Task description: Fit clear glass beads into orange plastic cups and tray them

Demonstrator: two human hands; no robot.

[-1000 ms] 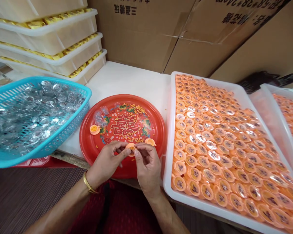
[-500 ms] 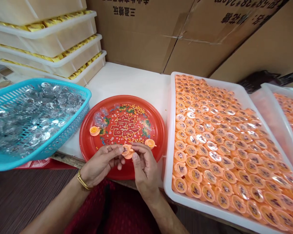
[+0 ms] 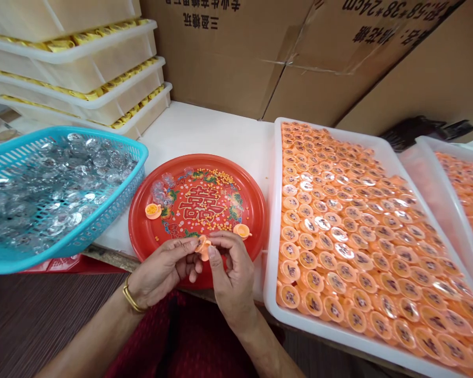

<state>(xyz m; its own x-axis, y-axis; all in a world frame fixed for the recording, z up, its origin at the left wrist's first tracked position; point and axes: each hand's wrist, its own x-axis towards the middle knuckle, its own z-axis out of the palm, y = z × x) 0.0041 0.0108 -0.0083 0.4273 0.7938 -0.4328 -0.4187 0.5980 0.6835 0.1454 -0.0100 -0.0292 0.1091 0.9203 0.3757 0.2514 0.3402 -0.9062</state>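
Cups first, lol: how many are being handled right now?

Just one. Small orange cup (image 3: 204,248) is being pinched over the red tray (image 3: 140,239), near its front edge, by the fingertips of both the left hand (image 3: 163,270) and the right hand (image 3: 233,278). Lower fingers are being kept loosely curled on both.

And what's being held in the containers?

Two more are being kept on that red tray: the left cup (image 3: 153,211) is being filled out by yellow beads, the right cup's (image 3: 242,231) contents can't be made out. Loose beads (image 3: 223,177) and a few clear pieces (image 3: 163,190) are being held there too, overlapping, so no exact count. Tons of clear pieces are being held in one blue basket (image 3: 98,218). Dozens of orange cups are being packed into the near white tray (image 3: 276,210), more into one behind. Yellow packets (image 3: 89,35) are being stored in stacked crates (image 3: 98,65), four visible.
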